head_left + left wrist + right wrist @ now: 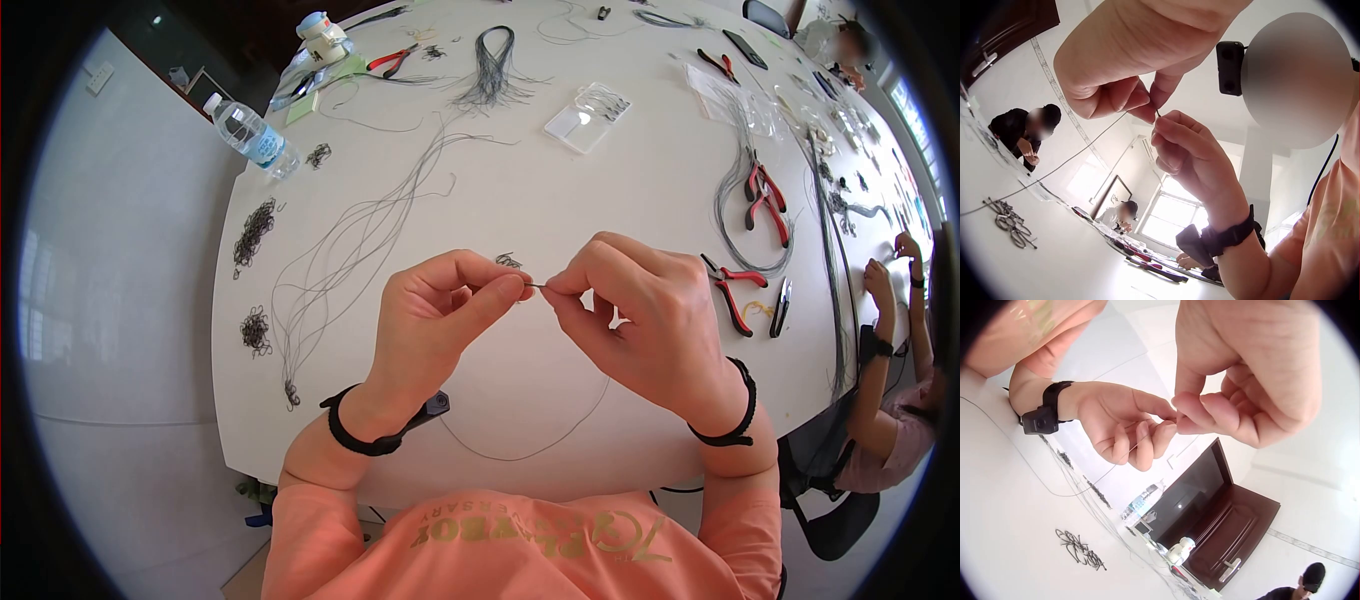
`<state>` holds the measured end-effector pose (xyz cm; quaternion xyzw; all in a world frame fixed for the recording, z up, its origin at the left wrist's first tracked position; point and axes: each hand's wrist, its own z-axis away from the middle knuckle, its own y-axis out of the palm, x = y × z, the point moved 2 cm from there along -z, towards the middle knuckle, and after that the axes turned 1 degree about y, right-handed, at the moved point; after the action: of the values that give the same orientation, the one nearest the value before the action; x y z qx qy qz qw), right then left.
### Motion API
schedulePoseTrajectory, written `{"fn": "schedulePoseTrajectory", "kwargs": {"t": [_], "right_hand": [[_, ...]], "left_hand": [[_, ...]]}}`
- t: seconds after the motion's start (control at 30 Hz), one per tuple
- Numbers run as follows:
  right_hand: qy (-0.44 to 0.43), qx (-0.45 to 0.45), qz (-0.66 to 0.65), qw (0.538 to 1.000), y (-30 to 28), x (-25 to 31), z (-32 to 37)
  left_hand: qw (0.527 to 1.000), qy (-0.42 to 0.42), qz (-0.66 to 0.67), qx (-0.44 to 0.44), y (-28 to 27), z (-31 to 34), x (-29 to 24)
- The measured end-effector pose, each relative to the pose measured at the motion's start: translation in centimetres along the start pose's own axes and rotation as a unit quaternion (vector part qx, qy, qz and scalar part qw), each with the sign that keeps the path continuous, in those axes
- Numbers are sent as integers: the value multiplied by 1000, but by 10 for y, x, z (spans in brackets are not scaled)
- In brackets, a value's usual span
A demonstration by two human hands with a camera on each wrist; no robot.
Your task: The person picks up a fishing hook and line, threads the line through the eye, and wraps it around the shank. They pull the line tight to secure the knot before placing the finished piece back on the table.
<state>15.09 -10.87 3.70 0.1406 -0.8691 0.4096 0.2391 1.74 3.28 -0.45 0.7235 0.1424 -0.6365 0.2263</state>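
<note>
Both hands meet in front of the chest above the white table. My left hand point(432, 312) pinches a thin dark wire point(537, 286) between thumb and index finger. From the other side my right hand point(645, 315) pinches the same wire, its fingertips almost touching the left ones. A long grey strand point(1054, 173) runs off from the fingers in the left wrist view; in the head view a curve of it point(530, 459) hangs below the hands. Just beyond the fingertips lies a small heap of bent wire pieces point(1080, 550).
Long loose wires point(350, 225) and dark piles of wire bits point(255, 232) lie left, near a water bottle point(250, 137). A clear plastic box point(588, 118) sits ahead. Red-handled pliers point(735, 290) and wire coils lie right. Another person point(885, 420) sits at the right edge.
</note>
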Motion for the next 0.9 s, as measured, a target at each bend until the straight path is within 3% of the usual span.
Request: {"fn": "schedulePoseTrajectory", "kwargs": {"t": [0.4,0.9], "right_hand": [[23,16,-3,1000,1,1,0],[-86,6,69,994,0,-2,-1]], "left_hand": [[1000,-3,-7,0,-2,0,1],[998,-50,25,34,1,-4,-2]]}}
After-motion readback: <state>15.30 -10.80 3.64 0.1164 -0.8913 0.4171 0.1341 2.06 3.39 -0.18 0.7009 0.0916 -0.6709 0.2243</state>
